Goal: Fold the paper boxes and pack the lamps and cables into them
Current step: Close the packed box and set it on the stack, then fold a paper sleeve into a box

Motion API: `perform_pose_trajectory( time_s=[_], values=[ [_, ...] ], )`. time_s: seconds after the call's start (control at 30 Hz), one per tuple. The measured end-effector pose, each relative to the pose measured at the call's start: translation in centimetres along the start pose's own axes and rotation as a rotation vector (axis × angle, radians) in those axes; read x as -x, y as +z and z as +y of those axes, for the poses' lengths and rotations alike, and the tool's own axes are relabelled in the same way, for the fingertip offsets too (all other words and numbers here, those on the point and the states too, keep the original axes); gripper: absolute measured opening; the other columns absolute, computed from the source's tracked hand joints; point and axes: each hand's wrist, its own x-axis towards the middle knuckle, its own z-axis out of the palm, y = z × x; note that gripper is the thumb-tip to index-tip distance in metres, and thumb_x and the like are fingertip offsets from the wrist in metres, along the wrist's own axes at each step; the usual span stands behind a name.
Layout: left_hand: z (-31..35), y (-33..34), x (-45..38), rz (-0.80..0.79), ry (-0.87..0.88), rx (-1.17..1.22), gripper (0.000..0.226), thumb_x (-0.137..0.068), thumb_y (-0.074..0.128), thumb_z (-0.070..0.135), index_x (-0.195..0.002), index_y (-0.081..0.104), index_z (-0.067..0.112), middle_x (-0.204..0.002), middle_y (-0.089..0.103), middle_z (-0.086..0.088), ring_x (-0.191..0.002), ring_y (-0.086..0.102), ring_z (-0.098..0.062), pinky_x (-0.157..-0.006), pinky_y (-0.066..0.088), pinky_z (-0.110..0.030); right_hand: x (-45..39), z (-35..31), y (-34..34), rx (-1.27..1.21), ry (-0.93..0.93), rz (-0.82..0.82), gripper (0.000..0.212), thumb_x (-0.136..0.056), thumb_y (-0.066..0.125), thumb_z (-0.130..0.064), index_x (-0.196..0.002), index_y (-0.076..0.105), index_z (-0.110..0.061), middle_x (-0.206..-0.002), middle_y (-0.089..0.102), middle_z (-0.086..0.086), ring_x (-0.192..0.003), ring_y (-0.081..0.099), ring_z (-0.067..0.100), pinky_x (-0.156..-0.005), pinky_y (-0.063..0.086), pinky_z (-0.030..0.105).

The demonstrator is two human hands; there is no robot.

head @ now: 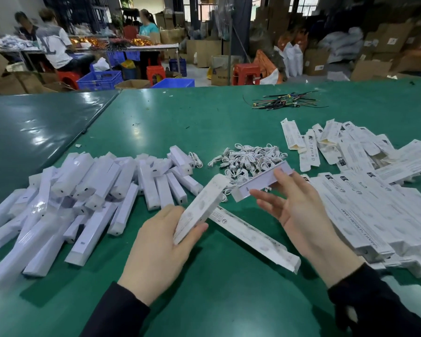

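A green tabletop (204, 122) is seen filling most of the view, with a darker green sheet (34, 132) laid beside it on the left. A heap of white lamps (78, 200) is spread across the tabletop's left part, the bars lying criss-cross on one another. On the right, a wide stack of flat, unfolded boxes (365, 195) is fanned out, and a few folded boxes (309, 139) are lying behind it. A pile of coiled white cables (246, 159) is set between the lamps and the boxes, towards the middle. One flat box (253, 237) is lying alone on the tabletop near the front, between the two hands and below them. A bundle of dark wires (284, 102) is left far back on the tabletop, well apart from the rest.

A folded box (199, 207) is gripped at its lower end by the left hand (161, 246), thumb on top and fingers curled beneath, and is held tilted upward to the right. A lamp (260, 181) is held by the right hand (294, 207), with the thumb pressed on its top face and the fingers spread loosely under it; its near end is pointed towards the open top of the folded box, the two just apart. Dark sleeves (122, 310) are worn on both arms.
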Motion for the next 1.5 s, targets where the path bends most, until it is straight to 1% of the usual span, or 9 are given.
perform_pose_trajectory(
  time_s=[0.2, 0.43, 0.6, 0.8, 0.9, 0.97, 1.2, 1.33, 1.5],
  values=[
    [0.4, -0.2, 0.0, -0.148, -0.069, 0.331, 0.007, -0.09, 0.066, 0.034, -0.091, 0.06, 0.03, -0.069, 0.06, -0.011, -0.049, 0.056, -0.031, -0.044, 0.046, -0.032, 0.1, -0.1, -0.4, 0.024, 0.16, -0.008, 0.02, -0.095, 0.059, -0.036, -0.101, 0.059, -0.016, -0.109, 0.066, 0.019, -0.059, 0.068, 0.019, -0.038, 0.044, 0.021],
    [1.2, -0.3, 0.1, -0.237, -0.165, 0.586, 0.013, -0.084, 0.066, 0.039, -0.096, 0.064, 0.033, -0.069, 0.061, -0.013, -0.044, 0.053, -0.025, -0.042, 0.046, -0.03, 0.6, 0.0, 0.1, 0.105, 0.2, -0.215, 0.052, -0.068, 0.075, -0.028, -0.116, 0.067, -0.011, -0.076, 0.059, 0.0, -0.049, 0.043, 0.006, -0.04, 0.033, 0.014],
    [1.5, -0.4, 0.1, -0.158, -0.159, 0.512, 0.012, -0.088, 0.055, 0.051, -0.092, 0.063, 0.042, -0.055, 0.056, -0.006, -0.039, 0.05, -0.024, -0.041, 0.043, -0.025, 0.9, 0.1, 0.4, 0.311, 0.096, -0.293, 0.047, -0.076, 0.062, -0.042, -0.123, 0.066, -0.033, -0.112, 0.073, -0.006, -0.07, 0.049, 0.007, -0.067, 0.038, 0.023],
    [0.9, -0.4, 0.2, 0.05, 0.035, 0.142, 0.023, -0.085, 0.06, 0.047, -0.103, 0.069, 0.035, -0.078, 0.063, 0.019, -0.07, 0.057, -0.001, -0.063, 0.043, -0.013, 0.9, -0.1, 0.2, 0.341, 0.102, -0.428, 0.05, -0.084, 0.046, -0.058, -0.134, 0.047, -0.053, -0.103, 0.073, 0.001, -0.095, 0.063, 0.015, -0.085, 0.045, 0.037],
    [0.9, -0.4, 0.2, 0.042, 0.135, -0.053, 0.045, -0.087, 0.059, 0.039, -0.131, 0.059, 0.032, -0.099, 0.066, 0.019, -0.086, 0.061, -0.01, -0.078, 0.051, -0.033, 1.1, -0.2, 0.2, 0.168, 0.245, -0.466, 0.05, -0.089, 0.046, -0.056, -0.138, 0.045, -0.043, -0.075, 0.063, 0.007, -0.067, 0.063, 0.02, -0.061, 0.056, 0.035],
    [1.1, -0.2, 0.3, 0.03, 0.145, -0.046, 0.047, -0.089, 0.056, 0.037, -0.135, 0.055, 0.032, -0.106, 0.065, 0.017, -0.091, 0.06, -0.013, -0.082, 0.05, -0.04, 1.3, -0.2, 0.0, 0.172, 0.329, -0.455, 0.053, -0.093, 0.043, -0.057, -0.135, 0.045, -0.025, -0.065, 0.051, 0.002, -0.044, 0.042, 0.01, -0.039, 0.039, 0.02],
    [1.3, -0.8, 0.7, 0.064, 0.08, -0.041, 0.019, -0.083, 0.041, 0.057, -0.08, 0.044, 0.039, -0.062, 0.051, 0.012, -0.056, 0.046, -0.015, -0.049, 0.029, -0.029, 1.1, -0.8, -0.4, 0.427, 0.26, -0.493, 0.033, -0.079, 0.072, -0.017, -0.112, 0.069, -0.021, -0.081, 0.064, 0.001, -0.046, 0.044, 0.009, -0.036, 0.03, 0.015],
    [1.5, -0.8, 0.5, 0.155, -0.003, -0.132, 0.056, -0.071, 0.047, 0.075, -0.063, 0.038, 0.02, -0.046, 0.041, 0.005, -0.048, 0.042, -0.017, -0.046, 0.033, -0.033, 1.0, -1.1, -0.4, 0.627, 0.107, -0.421, 0.041, -0.062, 0.083, -0.028, -0.102, 0.077, -0.022, -0.076, 0.073, 0.001, -0.045, 0.052, 0.011, -0.041, 0.036, 0.016],
    [1.2, -0.3, 0.4, 0.134, -0.022, -0.281, 0.042, -0.067, 0.059, 0.061, -0.066, 0.045, 0.021, -0.046, 0.047, 0.003, -0.051, 0.049, -0.024, -0.048, 0.044, -0.033, 1.2, -1.9, -0.8, 0.648, 0.08, -0.516, 0.033, -0.068, 0.082, -0.037, -0.097, 0.076, -0.021, -0.079, 0.074, 0.015, -0.04, 0.052, 0.012, -0.036, 0.032, 0.015]
  ],
)
